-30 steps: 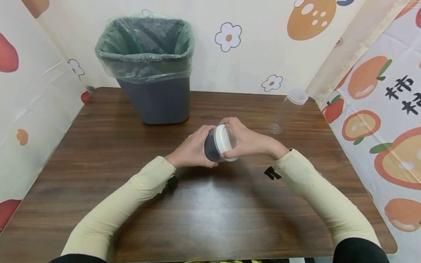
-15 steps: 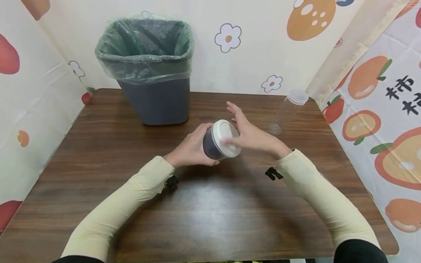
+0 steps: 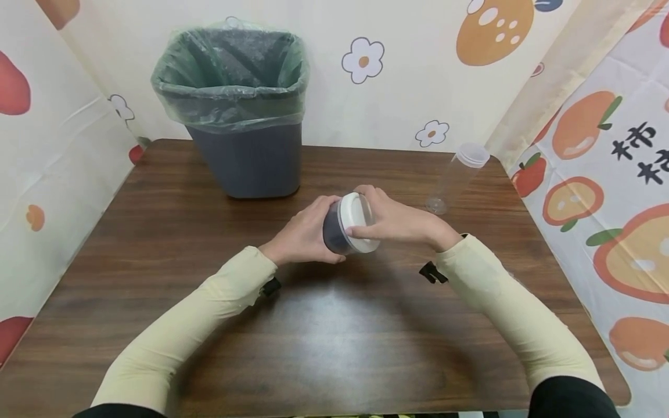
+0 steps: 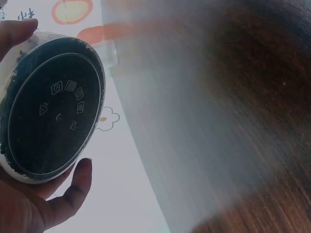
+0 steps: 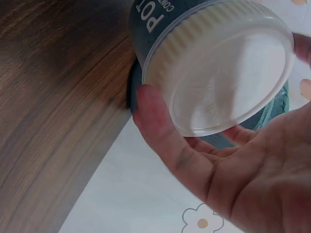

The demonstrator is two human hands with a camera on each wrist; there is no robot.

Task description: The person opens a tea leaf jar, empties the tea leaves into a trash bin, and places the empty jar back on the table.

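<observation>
A dark jar [image 3: 333,233] with a white ridged lid [image 3: 355,213] is held tilted above the brown table, its lid facing right. My left hand [image 3: 305,234] grips the jar's body from the left. In the left wrist view the jar's dark round base [image 4: 56,111] shows faint moulded symbols. My right hand [image 3: 394,219] holds the lid by its rim, thumb on the near side and fingers on the far side. White lettering that starts "POT" shows on the jar [image 5: 160,22] in the right wrist view. The lid sits on the jar.
A dark grey bin [image 3: 245,159] with a green plastic liner [image 3: 235,110] stands at the back left of the wooden table [image 3: 334,348]. A clear bottle [image 3: 452,183] with a white cap stands at the back right. Patterned cloth walls surround the table.
The right hand lets go of the lid, its fingers spreading apart from it half a second ago, and now grips the rim again. The left hand keeps its hold on the jar.
</observation>
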